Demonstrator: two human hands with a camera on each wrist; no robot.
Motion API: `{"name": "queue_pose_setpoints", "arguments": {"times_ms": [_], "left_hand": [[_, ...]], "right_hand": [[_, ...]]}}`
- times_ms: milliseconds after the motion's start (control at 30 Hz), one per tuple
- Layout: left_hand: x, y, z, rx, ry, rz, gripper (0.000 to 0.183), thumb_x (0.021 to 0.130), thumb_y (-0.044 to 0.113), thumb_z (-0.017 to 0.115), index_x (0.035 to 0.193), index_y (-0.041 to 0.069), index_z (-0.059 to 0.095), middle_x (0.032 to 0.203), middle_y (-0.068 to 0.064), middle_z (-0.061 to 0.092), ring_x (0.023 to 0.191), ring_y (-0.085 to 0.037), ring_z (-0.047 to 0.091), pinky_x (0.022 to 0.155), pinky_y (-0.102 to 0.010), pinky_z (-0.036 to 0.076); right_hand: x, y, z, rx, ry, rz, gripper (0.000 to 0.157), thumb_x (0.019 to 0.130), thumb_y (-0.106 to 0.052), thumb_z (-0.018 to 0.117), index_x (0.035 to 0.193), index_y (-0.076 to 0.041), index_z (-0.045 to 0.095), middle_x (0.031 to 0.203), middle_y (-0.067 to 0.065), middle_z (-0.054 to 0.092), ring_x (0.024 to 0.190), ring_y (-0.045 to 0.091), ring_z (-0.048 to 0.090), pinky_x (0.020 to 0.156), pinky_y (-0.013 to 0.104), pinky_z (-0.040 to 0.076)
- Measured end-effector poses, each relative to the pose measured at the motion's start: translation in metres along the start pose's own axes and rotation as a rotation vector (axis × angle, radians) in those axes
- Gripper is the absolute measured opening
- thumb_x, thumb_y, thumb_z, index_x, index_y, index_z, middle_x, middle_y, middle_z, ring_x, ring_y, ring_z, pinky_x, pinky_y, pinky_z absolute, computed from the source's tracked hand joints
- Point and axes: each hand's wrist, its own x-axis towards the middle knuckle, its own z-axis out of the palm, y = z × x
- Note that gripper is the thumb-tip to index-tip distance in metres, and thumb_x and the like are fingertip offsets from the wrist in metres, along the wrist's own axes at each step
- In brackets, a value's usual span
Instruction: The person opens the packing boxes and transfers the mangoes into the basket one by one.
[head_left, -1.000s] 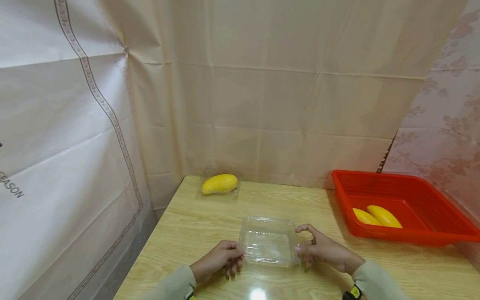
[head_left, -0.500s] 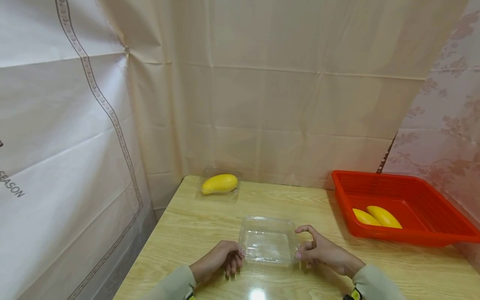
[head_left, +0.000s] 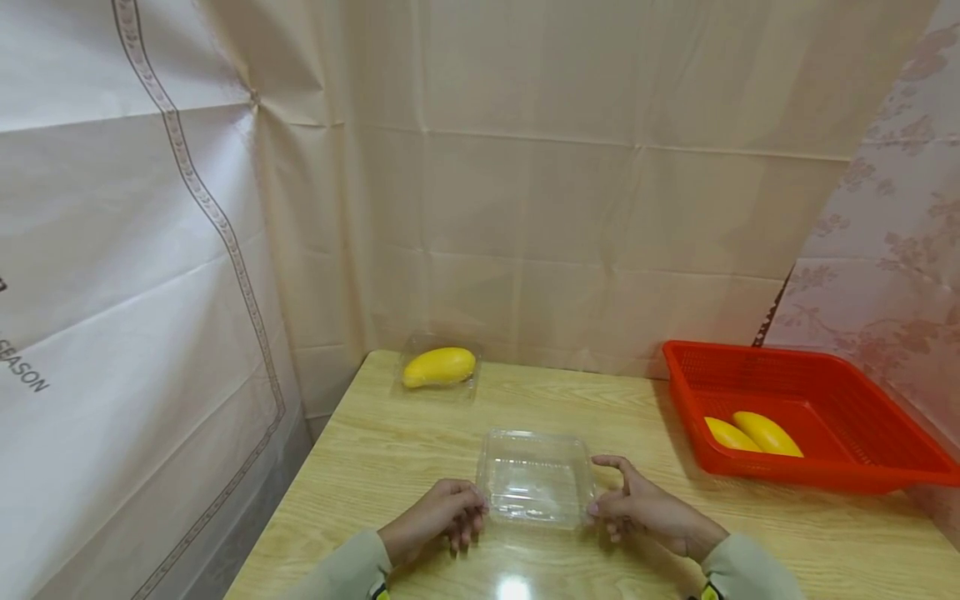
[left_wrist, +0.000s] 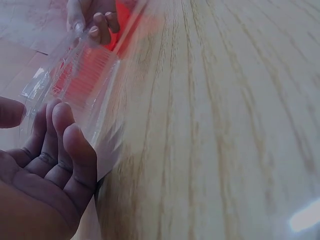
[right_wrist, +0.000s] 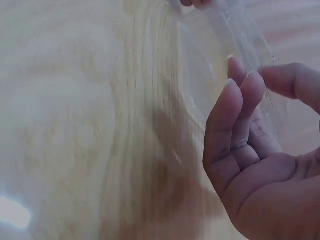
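Observation:
A clear plastic clamshell box (head_left: 536, 483) with its lid down lies between my two hands at the front of the table. My left hand (head_left: 435, 521) pinches its near left edge, thumb on the rim and fingers curled below, as the left wrist view shows. On the opposite side my right hand (head_left: 652, 510) pinches the near right edge between thumb and fingers, while its index finger reaches along the side toward the far corner. In the right wrist view the right fingertips (right_wrist: 254, 82) overlap the transparent rim. Through the plastic only table wood shows.
A second clear box (head_left: 474, 390) with a yellow mango (head_left: 439, 367) inside stands at the table's back left corner. To the right, a red plastic basket (head_left: 817, 477) holds two yellow mangoes (head_left: 768, 433). Hanging cloth (head_left: 525, 208) encloses the wooden table (head_left: 360, 467).
Both hands stay at the box's sides. The box and the right hand have shifted very slightly left; the mangoes and basket have not moved.

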Motion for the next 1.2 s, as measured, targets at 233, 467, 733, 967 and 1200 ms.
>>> {"name": "queue_pose_setpoints", "arguments": {"times_ms": [233, 467, 733, 967, 1200], "left_hand": [[0.0008, 0.0002, 0.0000, 0.006, 0.003, -0.005, 0.030, 0.104, 0.023, 0.056, 0.102, -0.005, 0.066, 0.079, -0.004, 0.066, 0.058, -0.011, 0.057, 0.048, -0.023, 0.047], [0.0008, -0.0003, 0.0004, 0.007, 0.000, 0.005, 0.030, 0.104, 0.022, 0.057, 0.102, -0.006, 0.066, 0.079, -0.004, 0.066, 0.057, -0.010, 0.057, 0.047, -0.022, 0.047], [0.0011, 0.0002, 0.0007, 0.014, -0.006, -0.003, 0.031, 0.104, 0.024, 0.058, 0.101, -0.005, 0.066, 0.078, -0.003, 0.066, 0.057, -0.010, 0.056, 0.048, -0.022, 0.047], [0.0006, 0.0026, 0.0019, 0.018, 0.010, 0.004, 0.030, 0.105, 0.024, 0.058, 0.101, -0.005, 0.065, 0.079, -0.004, 0.066, 0.057, -0.010, 0.056, 0.048, -0.022, 0.047], [0.0012, 0.0074, 0.0033, 0.033, 0.017, 0.039, 0.030, 0.105, 0.021, 0.057, 0.101, -0.008, 0.063, 0.078, -0.006, 0.065, 0.056, -0.011, 0.055, 0.048, -0.023, 0.047]], "right_hand": [[-0.0001, 0.0022, 0.0018, 0.075, 0.004, 0.034, 0.084, 0.102, -0.008, 0.062, 0.156, -0.007, -0.002, 0.103, 0.018, 0.074, 0.071, 0.013, 0.058, 0.069, 0.027, 0.053], [0.0019, 0.0035, 0.0047, 0.093, -0.003, -0.008, 0.077, 0.102, -0.003, 0.057, 0.154, -0.001, 0.001, 0.099, 0.015, 0.074, 0.074, 0.013, 0.060, 0.068, 0.024, 0.053], [0.0017, 0.0044, 0.0083, 0.095, 0.038, -0.004, 0.075, 0.101, -0.002, 0.057, 0.154, 0.000, 0.005, 0.095, 0.014, 0.074, 0.079, 0.014, 0.064, 0.066, 0.022, 0.053], [0.0006, 0.0046, 0.0092, 0.086, 0.057, -0.001, 0.065, 0.101, -0.005, 0.057, 0.148, 0.004, 0.013, 0.097, 0.013, 0.073, 0.078, 0.013, 0.060, 0.068, 0.023, 0.054], [-0.0024, 0.0035, 0.0094, 0.049, 0.076, -0.025, 0.024, 0.100, -0.008, 0.059, 0.117, -0.001, 0.043, 0.100, 0.012, 0.071, 0.077, 0.014, 0.057, 0.071, 0.027, 0.056]]}}
